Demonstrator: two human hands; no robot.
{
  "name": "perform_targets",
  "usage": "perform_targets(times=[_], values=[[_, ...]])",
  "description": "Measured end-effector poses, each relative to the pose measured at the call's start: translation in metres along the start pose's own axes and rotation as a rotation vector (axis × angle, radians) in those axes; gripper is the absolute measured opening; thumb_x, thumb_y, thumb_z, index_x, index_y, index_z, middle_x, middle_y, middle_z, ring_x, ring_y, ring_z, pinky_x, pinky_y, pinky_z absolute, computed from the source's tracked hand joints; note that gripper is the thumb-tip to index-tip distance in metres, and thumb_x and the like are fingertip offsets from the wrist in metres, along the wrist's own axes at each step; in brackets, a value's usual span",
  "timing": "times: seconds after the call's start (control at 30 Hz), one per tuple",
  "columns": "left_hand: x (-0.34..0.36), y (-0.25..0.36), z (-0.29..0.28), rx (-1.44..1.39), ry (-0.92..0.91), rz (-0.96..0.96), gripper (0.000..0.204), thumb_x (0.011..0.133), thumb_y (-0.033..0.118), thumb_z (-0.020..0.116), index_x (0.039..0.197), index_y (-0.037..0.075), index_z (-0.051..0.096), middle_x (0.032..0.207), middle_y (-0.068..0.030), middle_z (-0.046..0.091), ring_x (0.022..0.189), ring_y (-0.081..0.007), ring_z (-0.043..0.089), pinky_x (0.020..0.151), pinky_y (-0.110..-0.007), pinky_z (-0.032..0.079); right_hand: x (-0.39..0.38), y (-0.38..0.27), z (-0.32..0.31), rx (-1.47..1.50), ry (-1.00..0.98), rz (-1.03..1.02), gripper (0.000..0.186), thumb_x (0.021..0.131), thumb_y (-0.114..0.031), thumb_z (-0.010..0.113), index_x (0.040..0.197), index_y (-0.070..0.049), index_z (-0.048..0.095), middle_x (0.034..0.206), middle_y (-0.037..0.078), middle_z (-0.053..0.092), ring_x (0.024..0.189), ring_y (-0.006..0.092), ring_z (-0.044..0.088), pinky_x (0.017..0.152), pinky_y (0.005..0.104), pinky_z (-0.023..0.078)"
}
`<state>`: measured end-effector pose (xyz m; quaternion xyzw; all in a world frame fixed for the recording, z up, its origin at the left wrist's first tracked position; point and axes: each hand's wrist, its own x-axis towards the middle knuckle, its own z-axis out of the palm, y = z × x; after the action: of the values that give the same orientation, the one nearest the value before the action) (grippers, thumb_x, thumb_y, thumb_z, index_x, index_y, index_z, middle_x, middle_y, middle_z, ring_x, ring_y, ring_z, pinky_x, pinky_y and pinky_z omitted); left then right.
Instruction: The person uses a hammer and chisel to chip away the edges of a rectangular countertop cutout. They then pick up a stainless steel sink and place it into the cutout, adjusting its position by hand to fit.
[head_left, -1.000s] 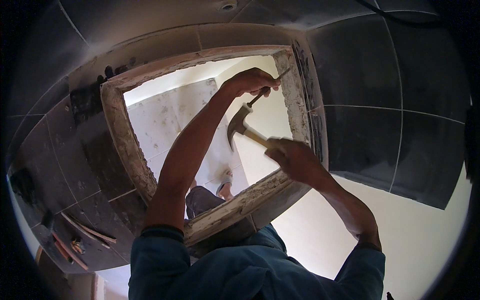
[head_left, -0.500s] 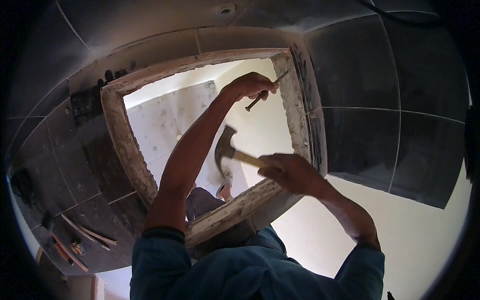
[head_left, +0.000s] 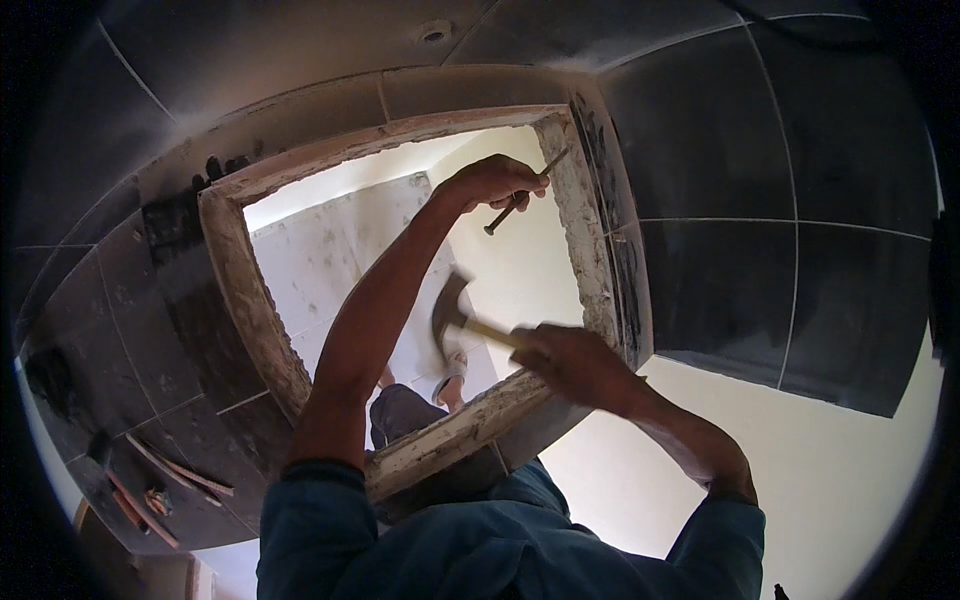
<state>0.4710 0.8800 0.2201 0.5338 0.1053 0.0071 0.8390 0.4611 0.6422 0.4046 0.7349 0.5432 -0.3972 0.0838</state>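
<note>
In the head view, the left hand [head_left: 495, 184] is raised inside a rectangular opening, with its fingers closed around a thin metal chisel [head_left: 499, 220]. The chisel slants: its flared butt points down and left, and its other end overlaps the rough right side of the opening's border [head_left: 575, 205]; whether it touches cannot be told.

The right hand [head_left: 572, 362] is lower and nearer the body, its fingers wrapped around the pale handle of a claw hammer [head_left: 449, 314]. The hammer's head, slightly blurred, is below the chisel's butt and well apart from it.

Dark tiles [head_left: 712, 150] with light joints surround the broken, chalky border. Through the opening show a dark trouser leg [head_left: 402, 412] and a sandalled foot [head_left: 454, 385]. At lower left, thin strips [head_left: 172, 466] lie on the dark tiled surface beside a tool with a reddish handle [head_left: 131, 508].
</note>
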Motion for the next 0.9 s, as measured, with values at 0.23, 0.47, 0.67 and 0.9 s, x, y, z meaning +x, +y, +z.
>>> perform_targets(times=[0.23, 0.47, 0.67, 0.9], values=[[0.005, -0.007, -0.005, 0.003, 0.027, 0.024, 0.042, 0.095, 0.043, 0.067, 0.099, 0.002, 0.069, 0.065, -0.0039, 0.060, 0.048, -0.0060, 0.038, 0.046, -0.026, 0.030, 0.028, 0.000, -0.027, -0.009, -0.078, 0.165, 0.033, 0.102, -0.030, 0.051, 0.115, -0.004, 0.065, 0.107, 0.019, 0.067, 0.100, 0.0364, 0.066, 0.089, 0.0470, 0.052], [0.003, -0.006, 0.001, 0.002, 0.015, 0.017, 0.042, 0.095, 0.043, 0.066, 0.101, 0.001, 0.069, 0.066, -0.0045, 0.061, 0.048, -0.0058, 0.039, 0.047, -0.024, 0.030, 0.022, 0.026, -0.008, 0.019, -0.002, -0.053, 0.027, 0.101, -0.029, 0.055, 0.112, -0.006, 0.065, 0.095, 0.017, 0.068, 0.090, 0.0351, 0.068, 0.078, 0.0453, 0.054], [0.004, -0.008, 0.030, -0.136, 0.095, 0.057, 0.039, 0.098, 0.042, 0.064, 0.098, 0.003, 0.067, 0.066, -0.0041, 0.062, 0.047, -0.0062, 0.042, 0.046, -0.024, 0.032, -0.012, 0.015, 0.004, 0.224, -0.019, 0.002, 0.042, 0.100, -0.037, 0.062, 0.122, -0.002, 0.065, 0.089, 0.014, 0.069, 0.078, 0.0246, 0.068, 0.071, 0.0368, 0.052], [0.007, -0.001, 0.095, -0.487, 0.217, 0.163, 0.037, 0.103, 0.036, 0.057, 0.096, 0.000, 0.062, 0.064, -0.0077, 0.063, 0.042, -0.0079, 0.045, 0.040, -0.025, 0.033, -0.081, 0.023, 0.028, 1.223, 0.182, 0.404, 0.028, 0.106, -0.036, 0.052, 0.091, -0.013, 0.054, 0.063, -0.008, 0.037, 0.048, 0.0035, 0.035, 0.043, 0.0228, 0.027]])
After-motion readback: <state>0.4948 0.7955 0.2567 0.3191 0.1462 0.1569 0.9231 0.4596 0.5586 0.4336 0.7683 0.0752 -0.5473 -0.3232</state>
